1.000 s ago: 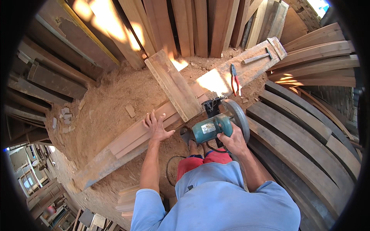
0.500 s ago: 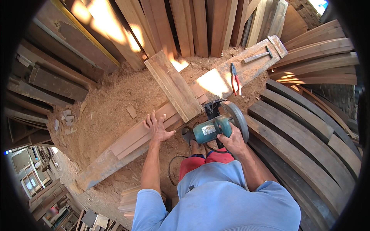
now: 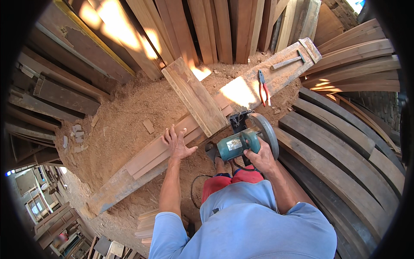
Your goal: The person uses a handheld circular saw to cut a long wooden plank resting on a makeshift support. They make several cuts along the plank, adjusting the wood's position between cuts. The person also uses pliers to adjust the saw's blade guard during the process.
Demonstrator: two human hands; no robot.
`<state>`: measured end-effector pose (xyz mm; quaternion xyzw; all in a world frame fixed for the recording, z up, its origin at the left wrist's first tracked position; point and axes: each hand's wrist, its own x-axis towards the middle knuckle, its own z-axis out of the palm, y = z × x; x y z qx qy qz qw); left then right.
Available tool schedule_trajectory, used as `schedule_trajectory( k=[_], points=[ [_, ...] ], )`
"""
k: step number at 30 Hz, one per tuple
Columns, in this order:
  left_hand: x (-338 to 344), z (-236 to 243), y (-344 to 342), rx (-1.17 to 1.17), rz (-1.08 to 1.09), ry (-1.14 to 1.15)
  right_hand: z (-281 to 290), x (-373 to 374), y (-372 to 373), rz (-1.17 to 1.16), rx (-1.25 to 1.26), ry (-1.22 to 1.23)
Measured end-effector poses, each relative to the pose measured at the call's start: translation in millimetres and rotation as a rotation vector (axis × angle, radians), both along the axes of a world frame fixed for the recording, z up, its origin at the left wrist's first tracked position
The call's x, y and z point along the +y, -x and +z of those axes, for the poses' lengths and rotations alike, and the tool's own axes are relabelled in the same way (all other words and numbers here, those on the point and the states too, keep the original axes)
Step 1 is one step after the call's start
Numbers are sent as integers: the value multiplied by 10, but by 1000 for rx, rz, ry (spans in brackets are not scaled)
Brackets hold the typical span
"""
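My right hand [image 3: 259,156] is wrapped round the handle of a teal circular saw [image 3: 235,145], whose round guard faces right. The saw is at the near edge of a long plank bench [image 3: 125,192]. Fingers spread, my left hand [image 3: 177,144] rests on reddish wooden strips [image 3: 148,159] lying along that bench. A wide wooden board [image 3: 192,93] lies crosswise over the strips, its near end close to the saw's front. Farther right on the bench are pliers [image 3: 262,88] with red handles and a hammer [image 3: 286,63]. The saw's blade is hidden from this view.
Upright planks [image 3: 224,34] lean along the far side. Stacked dark timber [image 3: 332,142] fills the right, with lighter boards [image 3: 358,62] beyond it. Sawdust [image 3: 125,114] and offcuts cover the ground. A dark cord [image 3: 192,190] loops beside my legs, near a small stack of strips [image 3: 146,224].
The view has shifted very slightly. Both hands, the saw and the wood keep their places relative to one another.
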<state>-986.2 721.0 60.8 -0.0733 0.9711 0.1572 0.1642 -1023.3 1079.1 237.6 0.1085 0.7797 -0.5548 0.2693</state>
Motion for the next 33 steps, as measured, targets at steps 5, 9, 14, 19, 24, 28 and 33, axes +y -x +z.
schedule_trajectory(
  k=[5,9,14,19,24,28,33],
  points=[
    [-1,0,0,11,-6,-5,4,-12,-11,10,3,35],
    [-4,13,0,6,-10,-9,2,-18,-3,-19,-18,44],
    [-5,9,1,1,-10,-4,-18,-15,9,-3,8,55],
    [-5,2,4,-11,-12,8,-17,-33,10,12,43,49],
    [-11,-9,-8,19,-12,-8,22,-31,43,-18,-4,58],
    [-16,-15,-18,34,-17,-11,122,-42,61,-25,-44,53],
    [0,11,1,16,1,-20,284,-129,97,28,-19,55]
  ],
)
